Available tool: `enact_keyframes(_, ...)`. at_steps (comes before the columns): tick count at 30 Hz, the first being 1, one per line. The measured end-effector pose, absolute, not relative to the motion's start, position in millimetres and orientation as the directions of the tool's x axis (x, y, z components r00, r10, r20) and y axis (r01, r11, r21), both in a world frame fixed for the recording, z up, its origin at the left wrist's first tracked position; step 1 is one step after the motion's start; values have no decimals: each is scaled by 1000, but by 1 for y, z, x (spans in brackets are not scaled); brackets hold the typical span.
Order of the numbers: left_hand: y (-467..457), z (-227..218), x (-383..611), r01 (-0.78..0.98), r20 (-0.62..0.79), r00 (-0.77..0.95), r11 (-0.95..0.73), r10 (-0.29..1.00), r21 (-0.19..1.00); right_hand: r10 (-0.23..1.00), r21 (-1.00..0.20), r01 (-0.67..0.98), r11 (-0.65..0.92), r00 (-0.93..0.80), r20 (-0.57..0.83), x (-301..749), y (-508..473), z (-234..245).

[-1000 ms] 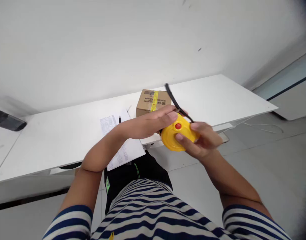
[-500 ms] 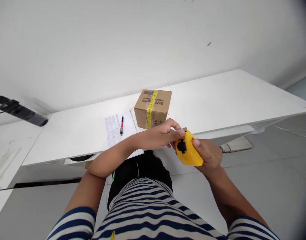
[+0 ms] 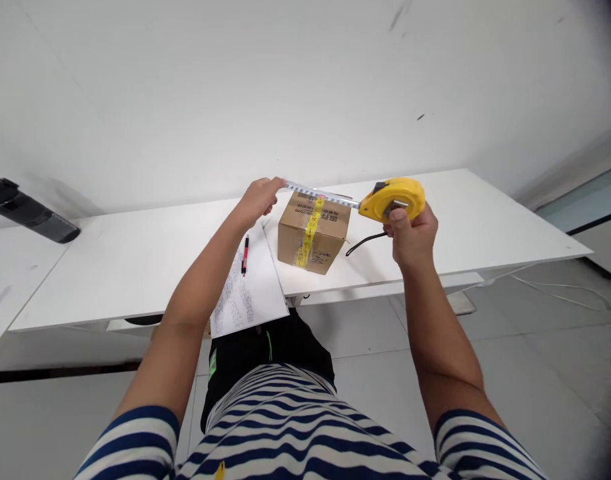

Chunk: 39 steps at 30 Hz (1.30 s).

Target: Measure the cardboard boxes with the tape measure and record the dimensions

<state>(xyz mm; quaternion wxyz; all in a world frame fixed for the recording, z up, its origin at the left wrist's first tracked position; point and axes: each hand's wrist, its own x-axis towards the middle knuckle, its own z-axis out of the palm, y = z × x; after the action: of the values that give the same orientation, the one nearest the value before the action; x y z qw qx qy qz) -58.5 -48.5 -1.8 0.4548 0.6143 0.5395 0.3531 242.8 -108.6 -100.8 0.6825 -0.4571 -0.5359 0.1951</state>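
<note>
My right hand [image 3: 410, 233] grips a yellow tape measure [image 3: 394, 199] held above the white table [image 3: 110, 267]. Its blade [image 3: 321, 195] is drawn out leftwards, and my left hand [image 3: 259, 197] pinches the blade's end. The blade runs just over the top of a small cardboard box [image 3: 312, 230] sealed with yellow tape, which stands on the table between my hands. A black wrist strap [image 3: 362, 243] dangles from the tape measure onto the table.
A printed paper sheet [image 3: 242, 290] lies left of the box and hangs over the table's front edge, with a red pen [image 3: 244, 255] on it. A dark device [image 3: 28, 210] juts in at far left. A white wall stands behind; grey floor lies below.
Both hands rose from in front of the table to above the box. They moved apart, and the tape blade now stretches out between them.
</note>
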Motion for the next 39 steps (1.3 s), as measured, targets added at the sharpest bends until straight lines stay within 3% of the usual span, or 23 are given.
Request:
enact_keyframes(3, -27, -24, -70, 421, -240, 209, 135, 948, 897, 807, -883, 118, 454, 366, 464, 250, -103, -102)
enact_keyframes(5, -24, -35, -72, 438, -289, 295, 140, 911, 888, 842, -902, 96, 420, 330, 427, 253, -107, -106)
enact_keyframes(13, -33, -25, -51, 617, -215, 348, -50, 912, 785, 883, -918, 162, 362, 254, 394, 251, -117, -116)
enact_keyframes(18, -29, -29, -54, 587, -181, 364, -73, 914, 807, 861, -893, 198, 404, 248, 444, 252, -112, -118)
enact_keyframes(21, -22, -28, -58, 523, -146, 373, -77, 916, 849, 776, -842, 313, 440, 338, 532, 246, -122, -115)
enact_keyframes(24, -17, -9, -55, 370, -14, 392, -143, 920, 918, 532, -710, 469, 525, 470, 704, 217, -159, -110)
enact_keyframes(26, -15, 10, -46, 285, 77, 420, -212, 904, 935, 401, -613, 563, 554, 465, 789, 184, -192, -106)
enact_keyframes(28, -11, 26, -30, 273, 119, 457, -267, 881, 924, 506, -627, 628, 461, 395, 767, 146, -219, -102)
enact_keyframes(30, -3, 35, -9, 311, 136, 477, -312, 868, 898, 685, -723, 609, 326, 375, 624, 111, -230, -100)
enact_keyframes(32, 7, 33, 10, 374, 170, 460, -364, 871, 853, 781, -804, 555, 217, 396, 484, 85, -226, -98)
enact_keyframes(35, 20, 17, 29, 534, 214, 423, -433, 880, 726, 790, -880, 460, 118, 493, 363, 67, -203, -96)
enact_keyframes(39, 22, -6, 29, 695, 22, 502, -418, 865, 585, 785, -904, 422, 70, 536, 311, 63, -186, -93)
